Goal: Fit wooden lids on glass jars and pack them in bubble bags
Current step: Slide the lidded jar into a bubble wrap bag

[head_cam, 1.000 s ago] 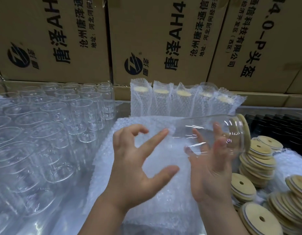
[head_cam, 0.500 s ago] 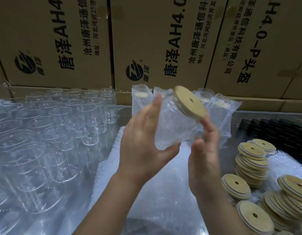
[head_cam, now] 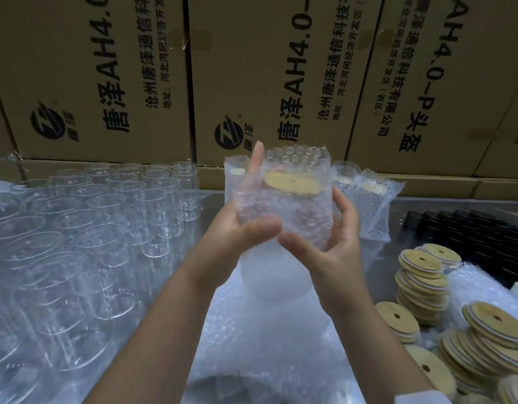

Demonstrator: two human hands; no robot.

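Both hands hold a glass jar with a wooden lid [head_cam: 292, 183] upright inside a clear bubble bag [head_cam: 284, 196] at chest height. My left hand [head_cam: 237, 231] grips the bag's left side, its forefinger raised along the bag's mouth. On the right side and bottom, my right hand [head_cam: 327, 243] cups the bag. The lid shows through the bubble film near the top. Packed jars in bubble bags [head_cam: 365, 199] stand behind at the right. Empty glass jars [head_cam: 86, 217] crowd the left. Loose wooden lids [head_cam: 423, 278] are stacked at the right.
Printed cardboard boxes [head_cam: 281, 77] form a wall at the back. A pile of flat bubble bags [head_cam: 269, 330] lies under my arms in the middle. A tray of black items [head_cam: 467, 237] sits at the far right.
The lidded jar was bare, held tilted in both hands; now it stands upright inside a bubble bag, with both hands closed around the bag.
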